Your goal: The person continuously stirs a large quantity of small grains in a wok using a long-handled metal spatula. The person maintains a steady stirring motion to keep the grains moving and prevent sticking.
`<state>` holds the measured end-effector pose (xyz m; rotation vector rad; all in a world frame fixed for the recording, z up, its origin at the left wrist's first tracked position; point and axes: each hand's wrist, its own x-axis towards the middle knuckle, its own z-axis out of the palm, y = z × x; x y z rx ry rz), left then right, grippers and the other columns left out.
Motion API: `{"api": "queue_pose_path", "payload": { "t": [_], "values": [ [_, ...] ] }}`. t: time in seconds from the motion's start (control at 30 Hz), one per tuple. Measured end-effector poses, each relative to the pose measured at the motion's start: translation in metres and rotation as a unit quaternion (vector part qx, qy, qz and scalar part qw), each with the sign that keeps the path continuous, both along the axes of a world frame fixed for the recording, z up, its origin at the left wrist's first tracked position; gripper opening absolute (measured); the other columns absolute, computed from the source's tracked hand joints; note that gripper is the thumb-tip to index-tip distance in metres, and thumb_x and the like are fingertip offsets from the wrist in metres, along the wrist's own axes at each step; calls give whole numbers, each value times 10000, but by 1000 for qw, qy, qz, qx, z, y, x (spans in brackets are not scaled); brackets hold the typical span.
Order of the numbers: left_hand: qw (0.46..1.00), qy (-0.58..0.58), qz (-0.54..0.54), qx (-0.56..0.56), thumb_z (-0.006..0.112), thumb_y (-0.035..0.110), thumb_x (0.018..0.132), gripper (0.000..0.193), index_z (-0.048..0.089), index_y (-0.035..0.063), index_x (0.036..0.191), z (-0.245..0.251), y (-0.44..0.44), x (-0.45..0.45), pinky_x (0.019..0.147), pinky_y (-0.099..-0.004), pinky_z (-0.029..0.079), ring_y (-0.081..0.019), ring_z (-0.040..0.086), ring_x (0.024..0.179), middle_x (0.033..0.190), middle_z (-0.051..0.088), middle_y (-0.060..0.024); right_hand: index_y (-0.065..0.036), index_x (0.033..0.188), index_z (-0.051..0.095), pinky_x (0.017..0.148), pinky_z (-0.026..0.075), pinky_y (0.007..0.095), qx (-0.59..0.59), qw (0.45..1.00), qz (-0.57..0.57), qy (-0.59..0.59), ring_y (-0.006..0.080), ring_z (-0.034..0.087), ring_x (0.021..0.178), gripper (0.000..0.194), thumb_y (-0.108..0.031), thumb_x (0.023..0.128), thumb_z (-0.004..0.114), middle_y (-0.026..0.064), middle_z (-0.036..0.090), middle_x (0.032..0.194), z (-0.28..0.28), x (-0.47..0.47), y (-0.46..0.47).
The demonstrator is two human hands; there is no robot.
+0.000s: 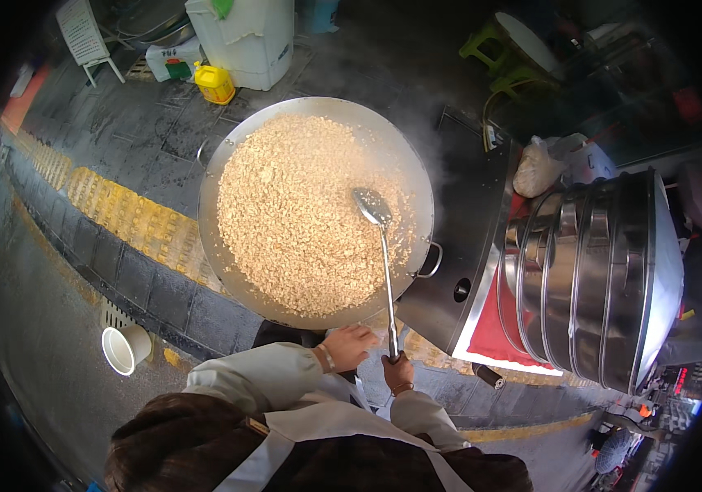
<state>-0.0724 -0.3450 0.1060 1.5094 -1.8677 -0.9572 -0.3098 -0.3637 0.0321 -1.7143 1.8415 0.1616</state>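
A large round metal wok [246, 307] stands before me, holding a broad heap of pale, crumbly, grain-like food [295, 215]. Steam drifts over its upper right part. My right hand [398, 371] grips the end of the long handle of a metal wok spatula [373, 206], whose blade rests on the right part of the heap with some crumbs on it. Near the wok's lower rim is my left hand [349, 347], its fingers apart and holding nothing, left of the spatula handle. Metal loop handles show on the wok's left and right sides.
Right of the wok is a dark metal counter [449, 246], with stacked metal steamer tiers [590, 277] and a plastic bag [535, 169] beyond. A yellow jug [214, 84] and a white bin [252, 49] stand behind. A white bucket [126, 349] is at lower left; a green stool [492, 55] stands upper right.
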Motion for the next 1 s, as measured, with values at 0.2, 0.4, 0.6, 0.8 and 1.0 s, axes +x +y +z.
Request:
{"api": "queue_pose_path", "payload": {
  "t": [0.2,0.4,0.6,0.8,1.0],
  "values": [
    [952,14,175,251,642,201,793,144,622,106,900,-38,123,80,718,-420,516,-344,633,827,896,657,-130,-28,855,575,563,492,396,76,989,-20,-126,295,615,595,350,-350,788,694,134,616,649,82,-6,-13],
    [831,-213,285,427,551,286,806,280,683,41,834,-115,242,137,774,-455,519,-393,646,870,885,669,-226,-10,1137,530,427,386,255,271,880,-238,-309,100,473,488,380,-345,956,534,27,517,624,248,-3,20],
    [833,-175,249,462,495,235,832,306,680,0,895,-123,276,154,796,-481,527,-424,646,918,991,653,-259,-64,1117,526,459,374,263,326,779,-373,-385,107,437,498,383,-411,961,492,25,490,661,277,11,22],
    [870,-226,215,382,529,295,809,319,664,14,739,-118,261,162,717,-499,531,-411,657,820,847,657,-258,-110,1075,526,430,358,233,423,645,-422,-476,76,409,493,345,-430,968,455,-16,460,681,212,106,-98],
    [802,-139,406,417,531,293,795,308,679,25,759,-126,302,164,710,-502,526,-423,650,825,862,663,-246,-71,1028,497,354,380,264,210,899,-107,-369,96,465,442,188,-217,923,551,10,483,599,212,172,-140]
  ]
}}
